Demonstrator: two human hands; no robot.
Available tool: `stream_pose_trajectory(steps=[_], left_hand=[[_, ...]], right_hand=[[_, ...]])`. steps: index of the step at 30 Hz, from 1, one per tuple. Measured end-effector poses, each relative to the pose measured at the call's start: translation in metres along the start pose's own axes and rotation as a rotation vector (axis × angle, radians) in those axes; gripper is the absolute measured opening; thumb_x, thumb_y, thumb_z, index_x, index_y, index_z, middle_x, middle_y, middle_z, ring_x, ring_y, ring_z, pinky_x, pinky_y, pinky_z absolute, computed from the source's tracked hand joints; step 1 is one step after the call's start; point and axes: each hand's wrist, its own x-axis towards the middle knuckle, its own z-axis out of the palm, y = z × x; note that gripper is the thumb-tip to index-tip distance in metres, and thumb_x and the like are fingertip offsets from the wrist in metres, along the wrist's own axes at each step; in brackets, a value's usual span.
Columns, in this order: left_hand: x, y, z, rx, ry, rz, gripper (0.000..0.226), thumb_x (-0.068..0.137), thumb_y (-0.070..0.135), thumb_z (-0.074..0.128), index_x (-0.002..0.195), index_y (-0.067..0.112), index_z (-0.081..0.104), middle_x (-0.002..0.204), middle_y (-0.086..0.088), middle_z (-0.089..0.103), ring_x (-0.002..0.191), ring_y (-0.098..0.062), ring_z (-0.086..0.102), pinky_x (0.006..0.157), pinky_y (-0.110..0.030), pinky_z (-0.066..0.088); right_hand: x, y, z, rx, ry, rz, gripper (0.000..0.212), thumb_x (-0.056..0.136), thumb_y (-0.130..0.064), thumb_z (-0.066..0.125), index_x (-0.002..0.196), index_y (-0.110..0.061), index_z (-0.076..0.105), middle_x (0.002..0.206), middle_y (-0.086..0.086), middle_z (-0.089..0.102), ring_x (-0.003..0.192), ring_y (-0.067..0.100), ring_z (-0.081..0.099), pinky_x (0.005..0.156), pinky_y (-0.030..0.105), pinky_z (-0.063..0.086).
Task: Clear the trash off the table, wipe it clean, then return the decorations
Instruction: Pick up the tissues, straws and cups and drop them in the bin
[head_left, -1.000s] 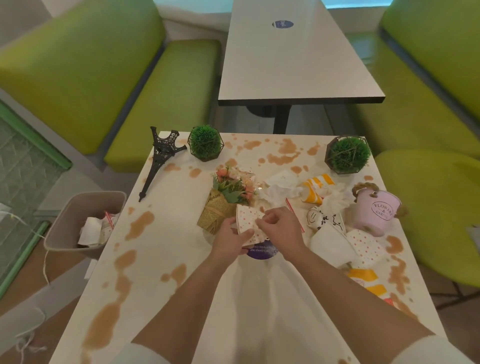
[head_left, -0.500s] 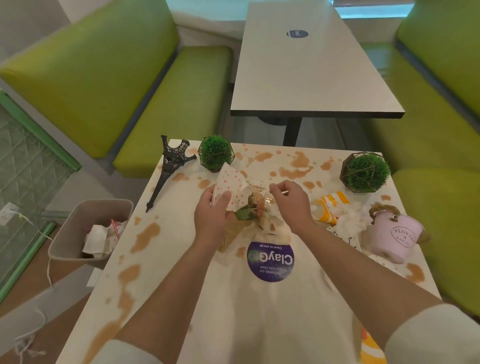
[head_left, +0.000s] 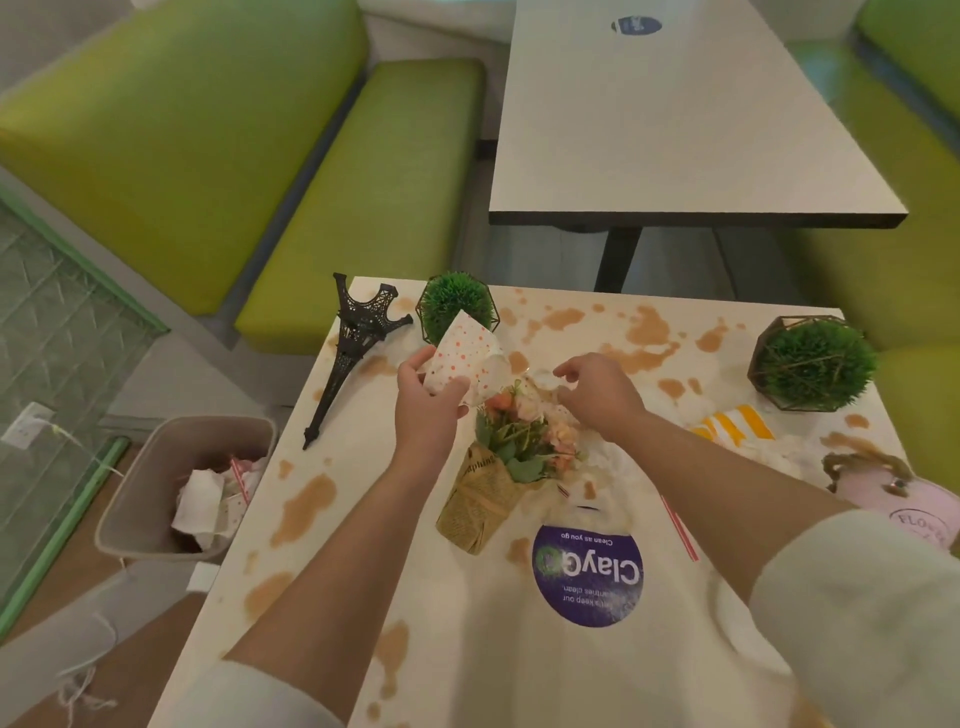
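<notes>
My left hand grips a white paper cup with orange dots above the stained white table, near its far left. My right hand hovers just right of the cup, over a flower bouquet in brown paper. Its fingers are curled, and I cannot tell whether they hold anything. A yellow striped wrapper, crumpled white tissue and a red-and-white straw lie on the right half. Brown spill stains cover the top.
A black Eiffel tower model and two green ball plants stand along the far edge. A pink bucket sits at the right edge. A bin with trash stands on the floor left of the table. Green benches and another table lie beyond.
Both hands lifted from the table's middle toward the far left, the left carrying the dotted cup up. The right hand has come away from the cup.
</notes>
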Motion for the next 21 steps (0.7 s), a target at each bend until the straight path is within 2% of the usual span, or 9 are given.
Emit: stream_pose_trajectory(steps=[2, 4, 10, 13, 18, 21], left_hand=[[0.007, -0.002, 0.0, -0.016, 0.01, -0.006, 0.048, 0.091, 0.008, 0.061, 0.13, 0.026, 0.041, 0.124, -0.004, 0.052, 0.108, -0.02, 0.057, 0.072, -0.026, 0.056], [0.011, -0.003, 0.0, -0.008, 0.019, -0.004, 0.047, 0.091, 0.008, 0.06, 0.129, 0.026, 0.041, 0.122, -0.004, 0.052, 0.107, -0.019, 0.057, 0.071, -0.026, 0.055], [0.017, -0.005, 0.003, 0.028, 0.011, -0.018, 0.047, 0.092, 0.011, 0.06, 0.133, 0.024, 0.04, 0.115, 0.0, 0.053, 0.093, -0.013, 0.06, 0.071, -0.028, 0.054], [0.016, -0.006, 0.003, 0.014, 0.01, -0.03, 0.047, 0.092, 0.012, 0.06, 0.133, 0.025, 0.04, 0.115, -0.001, 0.054, 0.09, -0.014, 0.062, 0.067, -0.026, 0.054], [0.01, -0.002, -0.007, -0.016, -0.002, -0.041, 0.044, 0.093, 0.012, 0.06, 0.129, 0.027, 0.04, 0.115, -0.002, 0.055, 0.077, -0.013, 0.066, 0.065, -0.026, 0.057], [0.006, 0.003, -0.018, -0.026, 0.013, -0.034, 0.044, 0.093, 0.011, 0.06, 0.128, 0.028, 0.039, 0.108, 0.003, 0.055, 0.075, -0.015, 0.068, 0.064, -0.027, 0.058]], right_hand=[[0.009, 0.004, 0.002, -0.176, -0.02, -0.051, 0.029, 0.091, -0.036, 0.062, 0.119, -0.028, 0.064, 0.117, -0.003, 0.058, 0.1, 0.017, 0.055, 0.067, 0.033, 0.053], [0.013, 0.008, 0.003, -0.338, -0.005, -0.117, 0.028, 0.09, -0.045, 0.06, 0.114, -0.031, 0.065, 0.114, -0.004, 0.058, 0.107, 0.017, 0.051, 0.072, 0.031, 0.048], [0.018, 0.016, 0.003, -0.451, 0.049, -0.28, 0.017, 0.092, -0.034, 0.059, 0.104, -0.025, 0.065, 0.114, -0.001, 0.057, 0.102, 0.019, 0.049, 0.069, 0.03, 0.043], [0.017, 0.015, 0.0, -0.394, 0.127, -0.275, 0.015, 0.089, -0.027, 0.06, 0.1, -0.018, 0.061, 0.112, 0.001, 0.053, 0.095, 0.021, 0.05, 0.061, 0.029, 0.038], [0.012, 0.004, -0.013, -0.224, 0.222, -0.133, 0.012, 0.086, -0.024, 0.062, 0.093, -0.016, 0.057, 0.106, 0.001, 0.05, 0.085, 0.02, 0.051, 0.059, 0.034, 0.049], [0.007, -0.014, -0.023, -0.025, 0.291, -0.017, 0.011, 0.087, -0.025, 0.064, 0.092, -0.017, 0.057, 0.103, -0.002, 0.048, 0.085, 0.018, 0.051, 0.057, 0.032, 0.046]])
